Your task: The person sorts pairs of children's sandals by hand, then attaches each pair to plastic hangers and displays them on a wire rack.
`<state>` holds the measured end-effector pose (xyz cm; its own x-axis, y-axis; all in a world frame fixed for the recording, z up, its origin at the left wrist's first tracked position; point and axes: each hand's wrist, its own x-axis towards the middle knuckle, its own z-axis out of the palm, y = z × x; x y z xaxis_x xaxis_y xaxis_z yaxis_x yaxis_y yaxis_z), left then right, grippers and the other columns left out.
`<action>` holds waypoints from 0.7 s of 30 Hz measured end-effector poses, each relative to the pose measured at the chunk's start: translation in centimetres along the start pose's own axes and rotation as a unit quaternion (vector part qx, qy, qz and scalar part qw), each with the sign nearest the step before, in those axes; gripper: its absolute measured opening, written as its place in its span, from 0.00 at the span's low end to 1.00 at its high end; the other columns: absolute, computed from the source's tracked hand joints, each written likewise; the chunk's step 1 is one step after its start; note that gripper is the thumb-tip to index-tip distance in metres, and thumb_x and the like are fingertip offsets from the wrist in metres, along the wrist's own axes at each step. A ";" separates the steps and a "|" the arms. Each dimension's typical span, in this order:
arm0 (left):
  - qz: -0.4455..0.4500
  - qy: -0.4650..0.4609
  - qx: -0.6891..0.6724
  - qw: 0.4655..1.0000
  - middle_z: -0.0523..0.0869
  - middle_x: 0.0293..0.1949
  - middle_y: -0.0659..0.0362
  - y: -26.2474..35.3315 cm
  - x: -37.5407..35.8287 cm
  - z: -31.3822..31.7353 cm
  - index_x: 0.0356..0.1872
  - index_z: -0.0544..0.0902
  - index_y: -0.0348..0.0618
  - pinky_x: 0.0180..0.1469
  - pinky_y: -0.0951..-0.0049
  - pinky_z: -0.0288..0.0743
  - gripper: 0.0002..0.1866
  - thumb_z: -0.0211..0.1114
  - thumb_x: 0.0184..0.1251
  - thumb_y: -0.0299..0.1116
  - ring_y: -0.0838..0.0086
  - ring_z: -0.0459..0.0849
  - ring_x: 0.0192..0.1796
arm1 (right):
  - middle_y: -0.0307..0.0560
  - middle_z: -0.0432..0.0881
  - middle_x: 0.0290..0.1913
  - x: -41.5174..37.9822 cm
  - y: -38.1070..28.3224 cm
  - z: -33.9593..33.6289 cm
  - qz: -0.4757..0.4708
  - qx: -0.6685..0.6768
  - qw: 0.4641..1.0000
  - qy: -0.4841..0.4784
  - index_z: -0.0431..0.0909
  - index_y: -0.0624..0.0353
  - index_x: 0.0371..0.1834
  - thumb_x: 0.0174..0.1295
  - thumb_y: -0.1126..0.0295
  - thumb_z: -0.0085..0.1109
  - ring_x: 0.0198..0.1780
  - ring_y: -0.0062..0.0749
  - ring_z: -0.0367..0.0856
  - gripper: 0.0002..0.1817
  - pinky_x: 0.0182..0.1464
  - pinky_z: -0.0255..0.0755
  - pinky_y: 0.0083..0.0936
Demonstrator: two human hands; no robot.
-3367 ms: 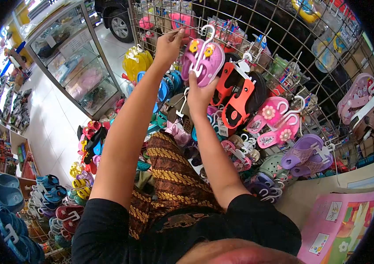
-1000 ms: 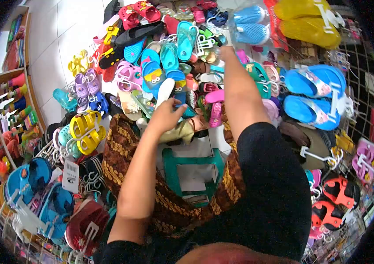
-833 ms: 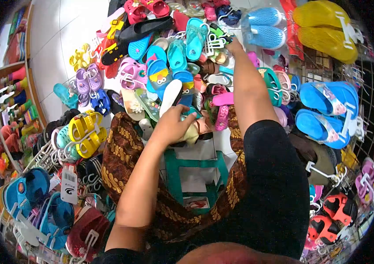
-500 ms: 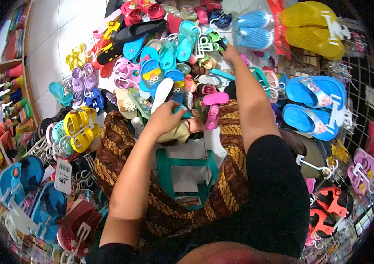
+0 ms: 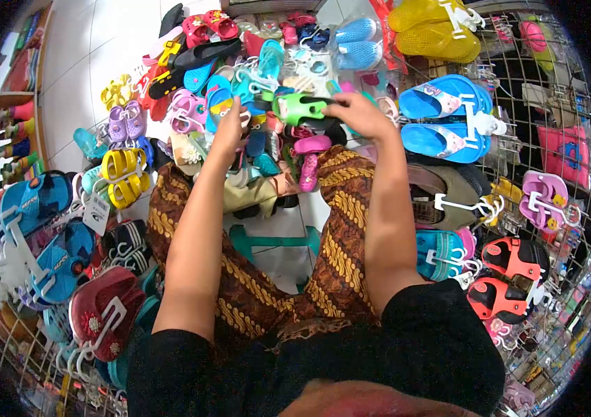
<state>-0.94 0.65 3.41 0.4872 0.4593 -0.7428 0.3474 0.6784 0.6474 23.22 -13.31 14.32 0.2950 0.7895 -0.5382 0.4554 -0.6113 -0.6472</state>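
My right hand (image 5: 365,115) grips the edge of a bright green child's sandal (image 5: 300,108) with dark parts, lifted over the pile of footwear. My left hand (image 5: 229,132) is raised to the left of the green sandal, apart from it. Its fingers are spread, and I see nothing held in them. Below the hands lie a pink slipper (image 5: 313,144) and a glittery pink shoe (image 5: 308,174). A blue slipper with a yellow cartoon face (image 5: 220,104) lies just beyond my left hand.
Blue flip-flops (image 5: 441,118) and yellow jelly shoes (image 5: 434,31) hang on the wire rack at right. Yellow sandals (image 5: 125,177) and blue sandals (image 5: 35,201) hang at left. A green stool (image 5: 274,241) stands between my knees, on white floor tiles (image 5: 66,76).
My right hand has drawn the green sandal out of the pile, closer to me. My left hand has let go of the pile and risen toward the sandal. The view has shifted rightward.
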 end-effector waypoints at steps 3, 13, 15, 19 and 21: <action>-0.220 -0.102 -0.242 0.940 0.67 0.65 0.46 1.0 -0.6 -0.1 0.64 0.68 0.57 0.57 0.35 0.68 0.37 0.53 0.61 0.69 0.44 0.70 0.62 | 0.42 0.82 0.48 0.9 5.6 3.1 0.007 0.252 0.962 -0.101 0.77 0.67 0.55 0.59 0.60 0.66 0.50 0.23 0.76 0.25 0.54 0.69 0.21; -0.003 -0.086 -0.464 0.881 0.82 0.49 0.53 2.5 -0.4 0.7 0.48 0.77 0.42 0.62 0.50 0.69 0.17 0.56 0.60 0.38 0.60 0.79 0.54 | 0.40 0.77 0.52 5.5 3.0 1.6 -0.002 0.503 0.857 -0.107 0.74 0.57 0.56 0.65 0.64 0.61 0.56 0.31 0.76 0.18 0.54 0.79 0.45; 0.025 -0.113 -0.478 0.871 0.82 0.50 0.56 2.8 -0.9 1.6 0.51 0.76 0.47 0.59 0.56 0.71 0.19 0.60 0.59 0.41 0.63 0.80 0.52 | 0.40 0.79 0.52 7.2 3.0 2.3 -0.027 0.566 0.823 -0.041 0.75 0.59 0.54 0.65 0.60 0.62 0.56 0.29 0.77 0.19 0.54 0.77 0.42; 0.075 -0.207 -0.484 0.847 0.82 0.55 0.55 2.8 -1.5 2.4 0.53 0.79 0.46 0.61 0.50 0.70 0.20 0.60 0.61 0.41 0.59 0.78 0.58 | 0.42 0.82 0.52 9.6 3.3 3.5 0.013 0.629 0.775 0.062 0.77 0.62 0.53 0.62 0.55 0.65 0.54 0.29 0.78 0.24 0.58 0.70 0.30; 0.065 -0.224 -0.488 0.841 0.82 0.55 0.55 2.6 -1.0 2.3 0.53 0.79 0.45 0.61 0.50 0.70 0.20 0.59 0.61 0.41 0.59 0.78 0.58 | 0.43 0.82 0.51 9.9 2.9 4.0 0.014 0.595 0.800 0.075 0.77 0.62 0.53 0.62 0.55 0.65 0.51 0.29 0.79 0.24 0.58 0.69 0.28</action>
<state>1.32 0.62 6.17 0.7993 0.4526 -0.3953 -0.4496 0.8869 0.1065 24.12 -7.49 4.99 0.4300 0.7173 -0.5483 -0.6494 -0.1762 -0.7397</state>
